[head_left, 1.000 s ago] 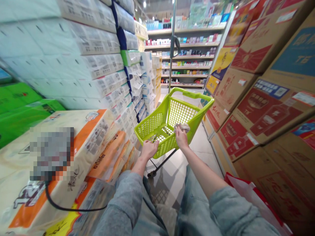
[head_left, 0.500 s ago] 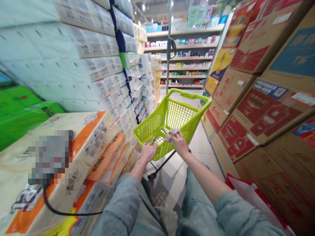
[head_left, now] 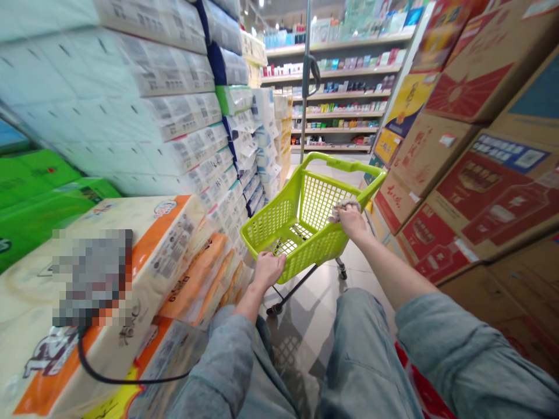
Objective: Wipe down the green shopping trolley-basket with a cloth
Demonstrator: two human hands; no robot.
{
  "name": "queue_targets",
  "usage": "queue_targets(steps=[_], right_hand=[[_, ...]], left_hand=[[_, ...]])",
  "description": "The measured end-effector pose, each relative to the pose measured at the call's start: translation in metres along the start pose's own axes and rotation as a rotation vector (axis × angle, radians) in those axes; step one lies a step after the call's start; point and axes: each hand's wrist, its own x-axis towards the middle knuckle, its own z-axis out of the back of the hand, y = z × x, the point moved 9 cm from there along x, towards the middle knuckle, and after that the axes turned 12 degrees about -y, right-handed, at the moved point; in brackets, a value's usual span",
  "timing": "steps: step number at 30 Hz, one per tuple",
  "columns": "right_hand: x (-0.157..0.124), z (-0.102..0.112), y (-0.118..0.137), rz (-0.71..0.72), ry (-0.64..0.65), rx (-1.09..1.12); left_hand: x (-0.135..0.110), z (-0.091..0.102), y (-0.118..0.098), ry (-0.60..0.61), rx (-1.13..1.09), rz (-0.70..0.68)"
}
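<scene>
Plainly, with clock directions taken from the middle of the basket and twelve straight ahead of the person, bulk tissue packs [head_left: 172, 244] are stacked from eight to ten o'clock, a blurred-out object [head_left: 94, 279] with a black cable resting on the nearest pack. The left hand [head_left: 269, 270] is at seven, its fingers curled over the near rim of a lime-green shopping cart [head_left: 308, 256]. The cart stands directly ahead, turned askew: its long axis runs from the low end at about eight up to the handle [head_left: 347, 167] at one. At three, a crumpled grey cloth [head_left: 346, 205] lies against the near-side rim, bunched in the closed right hand [head_left: 353, 222]; whether those fingers also clasp the rim is hidden. The right hand is the nearer to the handle, the left to the low end. Beyond, printed cartons [head_left: 478, 180] are piled from two to four.
</scene>
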Motion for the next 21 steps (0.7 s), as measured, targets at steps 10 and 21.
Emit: queue_targets(steps=[10, 21], right_hand=[[-0.095, -0.031, 0.082, 0.334, 0.285, -0.301], [-0.168, -0.028, 0.164, 0.529, 0.297, -0.253]], left_hand=[[0.001, 0.0, -0.002, 0.01, 0.062, 0.022], [-0.002, 0.006, -0.006, 0.007, 0.068, -0.013]])
